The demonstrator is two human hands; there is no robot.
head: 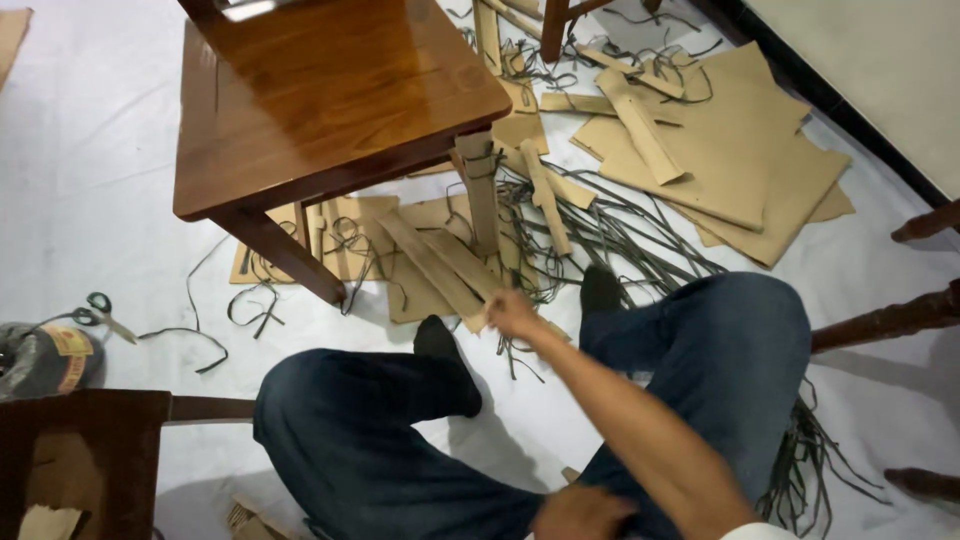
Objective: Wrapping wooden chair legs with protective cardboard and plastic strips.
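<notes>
I sit on the white floor with both legs in blue jeans and black socks stretched out. My right hand (512, 312) reaches forward between my feet and closes on the end of a flat cardboard strip (440, 272) that lies among other strips under a brown wooden chair (330, 90). One chair leg (482, 195) is wrapped in cardboard. My left hand (582, 515) rests low on my right thigh at the bottom edge, blurred, with nothing visible in it.
Large cardboard sheets (740, 170) lie at the back right. A tangle of grey straps (625, 240) covers the floor. Scissors (98, 312) and a dark wrapped roll (45, 358) sit at the left. Dark wooden legs (895, 320) stand at the right, a dark wooden piece (85, 450) bottom left.
</notes>
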